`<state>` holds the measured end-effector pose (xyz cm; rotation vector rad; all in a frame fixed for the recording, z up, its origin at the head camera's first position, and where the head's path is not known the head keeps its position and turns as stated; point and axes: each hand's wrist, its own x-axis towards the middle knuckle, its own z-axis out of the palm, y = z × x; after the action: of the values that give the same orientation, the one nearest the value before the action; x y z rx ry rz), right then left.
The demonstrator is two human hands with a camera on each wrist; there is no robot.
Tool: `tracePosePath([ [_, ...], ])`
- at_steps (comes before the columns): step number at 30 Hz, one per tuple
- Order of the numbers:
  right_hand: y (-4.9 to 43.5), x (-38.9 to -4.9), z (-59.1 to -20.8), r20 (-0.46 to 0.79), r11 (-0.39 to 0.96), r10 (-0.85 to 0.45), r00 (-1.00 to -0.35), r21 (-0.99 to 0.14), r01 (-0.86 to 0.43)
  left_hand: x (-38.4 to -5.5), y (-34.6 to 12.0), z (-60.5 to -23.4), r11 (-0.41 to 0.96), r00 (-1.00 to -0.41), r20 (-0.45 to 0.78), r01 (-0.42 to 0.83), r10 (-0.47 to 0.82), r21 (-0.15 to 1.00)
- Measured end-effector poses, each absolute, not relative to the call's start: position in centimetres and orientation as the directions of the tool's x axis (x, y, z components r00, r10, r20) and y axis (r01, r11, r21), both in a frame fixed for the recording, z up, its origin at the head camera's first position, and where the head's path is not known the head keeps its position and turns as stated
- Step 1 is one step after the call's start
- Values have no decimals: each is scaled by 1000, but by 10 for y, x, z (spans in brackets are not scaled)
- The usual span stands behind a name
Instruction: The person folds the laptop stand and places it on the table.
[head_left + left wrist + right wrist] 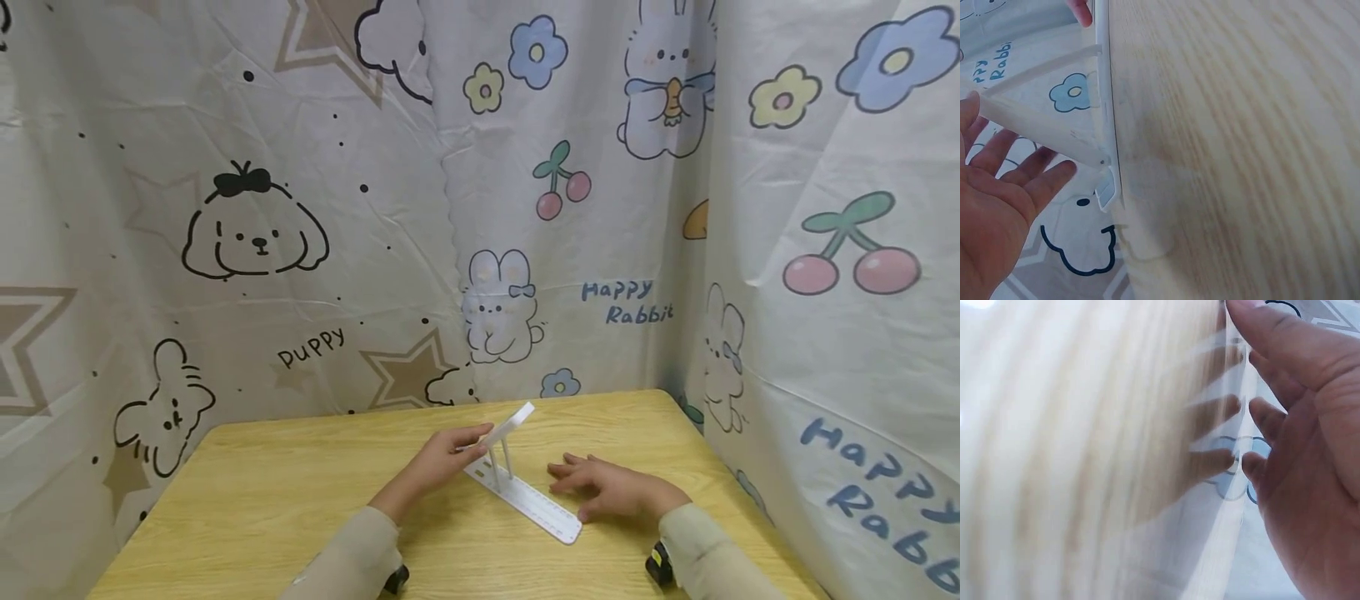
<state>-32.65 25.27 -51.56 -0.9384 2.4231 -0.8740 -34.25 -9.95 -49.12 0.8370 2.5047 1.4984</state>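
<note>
- Two hands, lower center: one left hand, one right hand.
- Two pale sleeves, bottom of the frame.
- One white stand, lower center, with two thin struts.
- One wood-grain table, across the bottom.
- Two printed cherry pairs, upper center and right.
- Two printed yellow flowers, upper center and upper right.

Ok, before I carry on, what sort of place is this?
Probably a small, curtained-off tabletop workspace: a wood-grain table stands before hanging cloth printed with cartoon animals, with a white stand on the tabletop.
</note>
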Motion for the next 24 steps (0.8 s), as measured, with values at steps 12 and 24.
tracePosePath([
  [12,252,-327,-522,-117,501,-792,-599,-686,-528,-347,-99,-490,433,-859,126,371,496,822],
  [24,228,-319,-526,-84,474,-808,-583,-680,-560,-355,-107,-490,365,-863,60,275,502,889],
])
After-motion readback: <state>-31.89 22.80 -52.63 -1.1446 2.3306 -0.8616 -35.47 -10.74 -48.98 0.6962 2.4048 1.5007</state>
